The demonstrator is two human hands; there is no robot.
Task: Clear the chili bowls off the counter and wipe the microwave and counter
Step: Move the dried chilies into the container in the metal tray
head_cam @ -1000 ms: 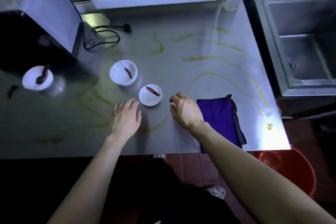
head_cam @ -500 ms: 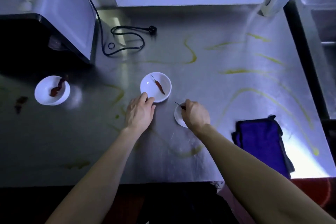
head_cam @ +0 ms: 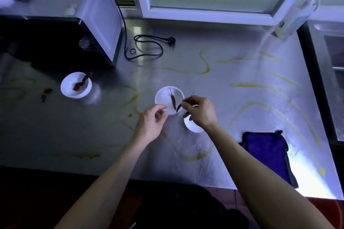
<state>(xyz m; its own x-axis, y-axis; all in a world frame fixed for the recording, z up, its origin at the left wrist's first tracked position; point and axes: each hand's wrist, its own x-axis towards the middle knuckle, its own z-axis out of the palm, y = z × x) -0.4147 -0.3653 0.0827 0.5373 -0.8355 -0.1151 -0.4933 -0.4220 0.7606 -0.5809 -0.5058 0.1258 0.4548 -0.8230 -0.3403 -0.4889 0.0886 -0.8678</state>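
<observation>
Just lifted from the small white bowl (head_cam: 192,127), a dried red chili (head_cam: 179,107) is being pinched by the right hand (head_cam: 202,112) above the larger white ceramic bowl (head_cam: 163,96) at the middle of the steel table (head_cam: 242,113), probably to consolidate. The left hand (head_cam: 150,124) is being curled at that bowl's rim; its grip cannot be told.

- counter (head_cam: 93,135): brushed metal, semi-glossy, fine scratch grain, with yellowish greasy streaks on it.
- middle bowl (head_cam: 162,98), left bowl (head_cam: 68,91), near bowl (head_cam: 193,127): white, smooth, glossy. Ceramic or plastic, cannot tell.
- held chili (head_cam: 179,107): dark, dry-looking skin.
- microwave (head_cam: 89,11): pale casing, smooth, low sheen. Front is dark and glossy.
- cloth (head_cam: 266,152): purple fabric, matt, soft nap.
- cord (head_cam: 170,39): black, matt, rubbery.
</observation>
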